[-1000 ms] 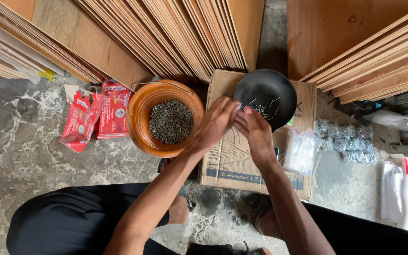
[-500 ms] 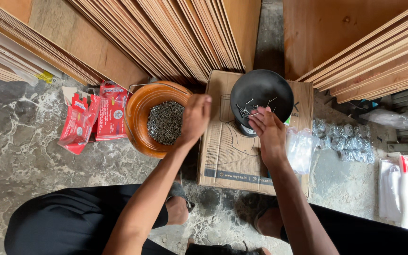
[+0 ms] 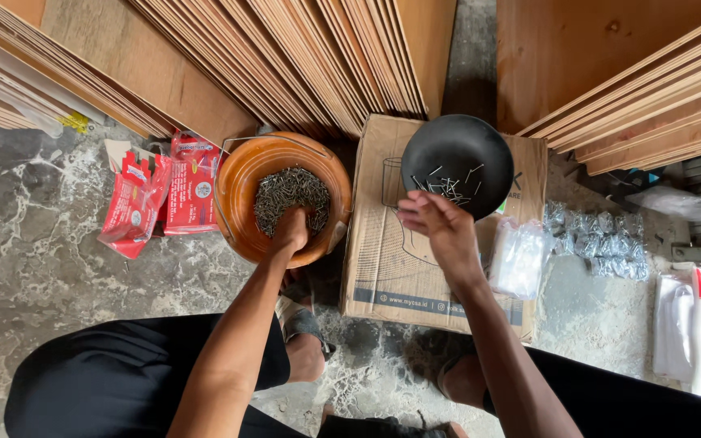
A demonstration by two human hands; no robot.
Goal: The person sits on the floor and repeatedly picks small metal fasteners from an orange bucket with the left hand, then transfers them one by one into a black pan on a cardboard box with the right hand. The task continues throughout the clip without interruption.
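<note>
Scene: We look straight down on a person crouched on a mottled stone floor (image 3: 34, 268), plywood sheets (image 3: 318, 49) leaning across the top of the frame.
Left hand: We see the left hand (image 3: 291, 229) sunk into the nail heap in the orange bowl (image 3: 237, 191), left of centre; its fingers are buried in the heap, so we cannot tell how far they are closed or whether they hold anything.
Right hand: The right hand (image 3: 440, 227) hovers at the near rim of the black bowl (image 3: 458, 146), fingers loosely curled; whether it holds any nails we cannot tell.
Nails: The big heap of small dark nails (image 3: 290, 191) fills the orange bowl's floor; a thin scatter of nails (image 3: 448, 188) lies in the black bowl, upper centre-right.
Progress: We judge the sorting barely begun, with only a few nails across and nearly the whole heap left.
Support: The black bowl sits on a cardboard box (image 3: 391, 259).
Surroundings: Red packets (image 3: 152, 195) lie at left; clear plastic bags (image 3: 517, 259) and small filled packets (image 3: 602, 235) lie at right.
</note>
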